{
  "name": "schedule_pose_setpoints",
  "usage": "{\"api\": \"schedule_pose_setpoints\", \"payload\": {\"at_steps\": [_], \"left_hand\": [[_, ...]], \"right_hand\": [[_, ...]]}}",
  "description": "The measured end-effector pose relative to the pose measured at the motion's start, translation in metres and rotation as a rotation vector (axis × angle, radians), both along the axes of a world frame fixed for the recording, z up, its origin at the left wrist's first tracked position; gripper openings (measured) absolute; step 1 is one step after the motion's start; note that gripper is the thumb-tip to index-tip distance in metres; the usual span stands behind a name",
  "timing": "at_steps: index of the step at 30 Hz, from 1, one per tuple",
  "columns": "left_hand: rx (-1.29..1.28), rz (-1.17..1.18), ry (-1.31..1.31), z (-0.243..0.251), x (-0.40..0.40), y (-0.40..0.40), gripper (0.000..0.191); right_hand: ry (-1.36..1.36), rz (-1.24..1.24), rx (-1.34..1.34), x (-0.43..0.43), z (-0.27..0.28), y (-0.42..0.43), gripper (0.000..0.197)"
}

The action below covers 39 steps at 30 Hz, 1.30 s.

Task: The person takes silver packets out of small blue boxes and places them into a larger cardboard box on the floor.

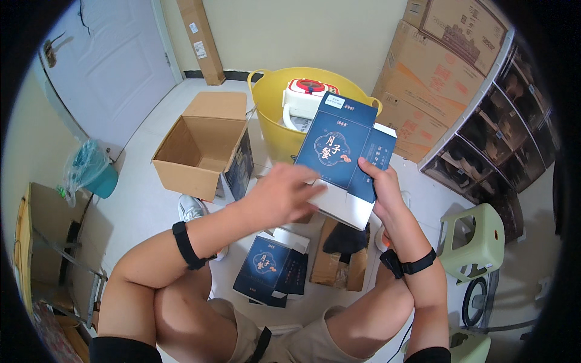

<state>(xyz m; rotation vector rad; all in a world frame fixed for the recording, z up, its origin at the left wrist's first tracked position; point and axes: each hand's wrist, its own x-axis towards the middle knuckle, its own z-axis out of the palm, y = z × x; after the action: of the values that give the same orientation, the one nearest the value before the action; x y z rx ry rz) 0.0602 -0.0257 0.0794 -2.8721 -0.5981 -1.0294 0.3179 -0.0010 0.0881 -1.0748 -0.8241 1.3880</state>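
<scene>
My right hand point(387, 188) grips the right side of a dark blue printed carton point(338, 145), which is partly unfolded, with its white flap at the lower end. In front of the carton's lower left edge is my left hand point(290, 195), blurred, with fingers apart; whether its fingertips touch the carton is unclear. More blue cartons point(268, 272) lie in a flat stack on the floor between my legs. Beside them stands an open brown cardboard box point(321, 258) with a dark cloth-like item point(347, 238) in it.
A larger open cardboard box point(186, 181) stands at the left of a yellow tub point(272, 136) holding a white and red appliance point(302, 97). Stacked cartons point(426, 86) and a shoe rack point(476, 122) line the right side, near a green stool point(492, 236). A teal bin point(104, 181) stands left.
</scene>
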Motion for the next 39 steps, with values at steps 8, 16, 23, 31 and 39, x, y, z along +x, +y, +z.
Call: {"api": "schedule_pose_setpoints", "payload": {"at_steps": [8,16,23,31,39], "left_hand": [[0.361,0.024,0.330,-0.006,0.028,-0.020,0.040],[0.462,-0.072,0.116,-0.026,0.026,-0.006,0.025],[0.430,-0.028,0.167,-0.028,0.025,-0.006,0.026],[0.319,-0.218,0.197,-0.016,0.022,0.002,0.034],[-0.135,0.140,-0.246,-0.006,-0.011,0.008,0.023]], "right_hand": [[0.129,0.136,-0.150,-0.008,0.002,-0.001,0.032],[0.170,0.155,-0.201,-0.013,0.003,-0.004,0.034],[0.072,0.164,-0.067,-0.017,0.008,-0.012,0.037],[0.094,0.042,0.033,-0.014,-0.002,-0.003,0.032],[0.035,-0.030,0.092,-0.003,0.000,-0.001,0.031]]}}
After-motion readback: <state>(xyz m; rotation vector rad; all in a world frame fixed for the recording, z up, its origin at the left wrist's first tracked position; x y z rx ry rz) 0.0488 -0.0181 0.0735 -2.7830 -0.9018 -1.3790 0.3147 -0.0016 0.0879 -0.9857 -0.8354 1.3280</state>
